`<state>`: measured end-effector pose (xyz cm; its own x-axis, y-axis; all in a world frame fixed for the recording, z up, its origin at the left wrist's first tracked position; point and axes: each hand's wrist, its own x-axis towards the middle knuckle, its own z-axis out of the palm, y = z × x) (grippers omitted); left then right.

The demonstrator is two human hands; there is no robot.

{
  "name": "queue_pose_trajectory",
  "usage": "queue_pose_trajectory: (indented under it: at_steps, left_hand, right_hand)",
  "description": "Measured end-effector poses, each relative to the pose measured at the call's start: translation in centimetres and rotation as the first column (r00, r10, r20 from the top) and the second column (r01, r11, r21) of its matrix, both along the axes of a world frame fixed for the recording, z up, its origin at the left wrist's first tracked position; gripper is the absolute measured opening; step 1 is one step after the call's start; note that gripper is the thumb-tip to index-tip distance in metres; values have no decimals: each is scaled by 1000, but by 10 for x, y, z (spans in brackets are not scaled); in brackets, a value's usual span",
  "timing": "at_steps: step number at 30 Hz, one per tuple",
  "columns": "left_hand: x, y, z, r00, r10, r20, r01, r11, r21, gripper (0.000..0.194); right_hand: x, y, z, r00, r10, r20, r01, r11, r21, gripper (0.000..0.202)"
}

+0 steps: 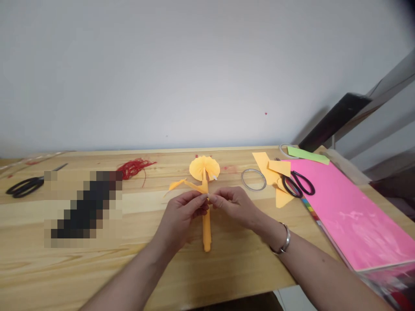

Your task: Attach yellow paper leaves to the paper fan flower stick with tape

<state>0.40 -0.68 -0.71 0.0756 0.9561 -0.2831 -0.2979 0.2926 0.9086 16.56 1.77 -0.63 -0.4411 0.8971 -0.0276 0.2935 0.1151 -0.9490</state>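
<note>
An orange paper flower (197,168) with a round pleated head lies upright in front of me, its head toward the wall. Its rolled paper stem (206,233) runs down between my hands. From the stem's left side sticks out a folded orange paper strip (177,185). My left hand (183,211) is closed on the stem from the left, thumb and fingers pinched together. From the right, my right hand (235,207) pinches at the same spot, thumb tips nearly meeting. Anything small between the fingertips is hidden. A small white bit (214,177) shows beside the flower head.
Black-handled scissors (26,186) and tangled red string (134,167) lie left on the wooden table, near a blurred-out dark object (86,207). At right are a wire ring (253,179), orange paper scraps (280,168), more scissors (298,185), pink paper (350,207) and a green strip (308,154).
</note>
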Motion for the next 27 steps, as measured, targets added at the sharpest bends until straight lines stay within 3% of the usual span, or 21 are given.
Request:
queue_pose_trajectory:
  at_steps: [9,15,21,27]
  left_hand:
    - [2,0,1,999,-16,-46,15,1000,-24,17]
    - [1,2,-1,990,45,-131,-46,999,-3,20]
    - [-2,2,-3,991,44,-125,-47,999,-21,19]
    - [-1,3,-3,993,54,-109,-57,998,-19,20]
  right_hand:
    - [1,-2,0,999,-36,24,35,998,55,31]
    - [0,-3,3,999,29,-14,-30,999,-36,31]
    - [2,3,-4,997,-44,60,48,995,-82,35]
    - [0,1,-3,998,-24,-58,17,993,-121,33]
